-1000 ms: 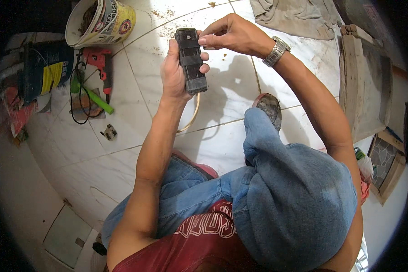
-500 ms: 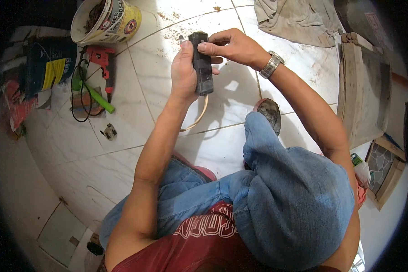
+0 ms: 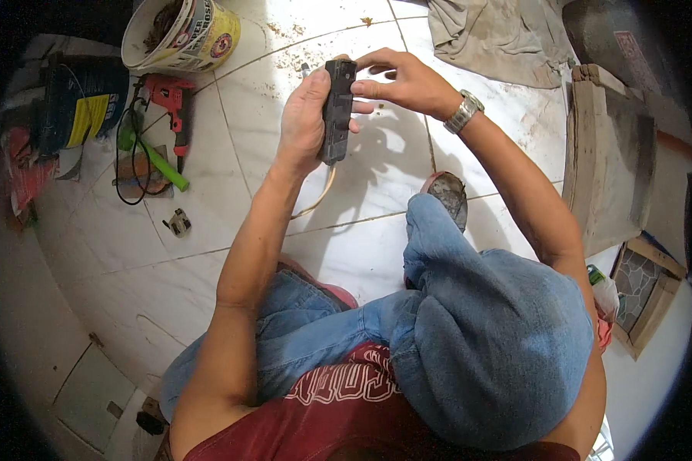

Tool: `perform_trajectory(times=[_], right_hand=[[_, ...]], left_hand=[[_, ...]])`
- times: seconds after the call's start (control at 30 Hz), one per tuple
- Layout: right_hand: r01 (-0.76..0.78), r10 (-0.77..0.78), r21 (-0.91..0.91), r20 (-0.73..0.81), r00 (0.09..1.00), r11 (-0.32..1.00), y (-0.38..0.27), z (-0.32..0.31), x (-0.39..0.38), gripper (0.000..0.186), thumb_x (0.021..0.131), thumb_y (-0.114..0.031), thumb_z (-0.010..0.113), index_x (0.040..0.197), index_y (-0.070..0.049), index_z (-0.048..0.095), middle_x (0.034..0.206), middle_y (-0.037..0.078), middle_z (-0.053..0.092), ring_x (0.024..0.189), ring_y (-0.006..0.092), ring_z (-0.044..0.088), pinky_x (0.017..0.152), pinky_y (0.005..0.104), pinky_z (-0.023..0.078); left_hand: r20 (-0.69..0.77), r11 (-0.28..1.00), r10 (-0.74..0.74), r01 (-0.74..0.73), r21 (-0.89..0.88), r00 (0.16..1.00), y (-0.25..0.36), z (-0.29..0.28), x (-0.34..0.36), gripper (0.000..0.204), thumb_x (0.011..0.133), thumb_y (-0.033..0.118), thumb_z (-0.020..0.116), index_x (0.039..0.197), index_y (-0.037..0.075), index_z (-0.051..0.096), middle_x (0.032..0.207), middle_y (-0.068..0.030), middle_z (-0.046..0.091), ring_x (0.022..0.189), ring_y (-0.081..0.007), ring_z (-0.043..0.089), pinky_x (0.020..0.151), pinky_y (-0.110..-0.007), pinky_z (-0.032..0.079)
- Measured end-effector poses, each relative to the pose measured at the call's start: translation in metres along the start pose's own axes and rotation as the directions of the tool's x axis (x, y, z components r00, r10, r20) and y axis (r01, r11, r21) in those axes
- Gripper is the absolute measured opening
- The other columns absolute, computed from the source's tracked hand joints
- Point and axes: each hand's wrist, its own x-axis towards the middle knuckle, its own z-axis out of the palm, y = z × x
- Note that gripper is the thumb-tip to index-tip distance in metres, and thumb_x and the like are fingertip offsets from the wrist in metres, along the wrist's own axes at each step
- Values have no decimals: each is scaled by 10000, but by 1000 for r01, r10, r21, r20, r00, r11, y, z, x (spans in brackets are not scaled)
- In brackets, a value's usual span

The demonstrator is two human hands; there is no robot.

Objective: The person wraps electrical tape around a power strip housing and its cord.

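My left hand (image 3: 304, 115) is wrapped around a black oblong extension outlet (image 3: 338, 111), held nearly upright above the floor. Its fingertips come out past the right side of the outlet. A pale cord (image 3: 327, 188) hangs from the lower end. Beside my left thumb a small metallic piece (image 3: 305, 70) sticks out; its kind is unclear. My right hand (image 3: 407, 84), with a metal watch (image 3: 465, 111) on the wrist, grips the outlet's upper right edge. Its thumb touches the edge, and the index fingertip is partly hidden behind the outlet.
At left on the tiles lie a red power drill (image 3: 169, 107), a green-handled tool (image 3: 161, 165) and a small metallic fitting (image 3: 178, 223). A white bucket (image 3: 142, 34) stands beyond. A grey cloth (image 3: 492, 38) and a wooden frame (image 3: 588, 154) are at right.
The outlet and both hands have shifted slightly left and down in view. My right thumb has slid from the outlet's face to its right edge.
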Motion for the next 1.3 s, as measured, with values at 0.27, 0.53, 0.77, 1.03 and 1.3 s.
perform_trajectory(times=[0.27,0.53,0.77,1.03,1.3], right_hand=[[-265,307,448,-23,951,854,-34,11,-21,543,1004,-406,682,1339,17,619,1085,93,670,924,128,666,717,269,598],[-200,218,528,29,976,825,-11,-6,-36,475,957,-251,740,1346,-3,629,1139,125,698,1026,172,670,820,307,591],[-162,105,519,139,985,839,-4,-11,-26,458,928,-168,740,1349,-28,628,1200,98,673,1056,171,624,909,320,514],[-21,24,134,-15,1000,991,-23,-24,-8,357,980,-252,674,1249,-19,701,1077,68,733,967,156,646,894,304,511],[-236,338,496,-125,933,836,-37,-2,-12,610,1004,-445,660,1354,44,558,1222,145,662,958,193,696,748,342,630]], left_hand=[[183,470,349,-340,815,919,-20,-10,5,667,969,278,702,1501,-35,450,1539,-245,376,1280,-372,583,944,-403,570],[-270,984,-115,72,-165,956,-17,2,-11,778,1054,421,535,1627,29,183,1585,-271,294,1081,-370,673,892,-411,591],[445,791,-369,527,-311,816,-48,-42,-3,616,1124,412,280,1490,-59,436,1274,-278,657,1162,-375,672,1045,-469,522],[133,964,-265,259,55,955,-39,-30,-2,485,1083,417,524,1358,18,550,1072,-134,708,877,-226,733,690,-320,613],[0,275,325,-95,957,946,-27,-7,-7,649,957,327,713,1532,172,454,1046,-192,622,863,-376,678,750,-454,563]])
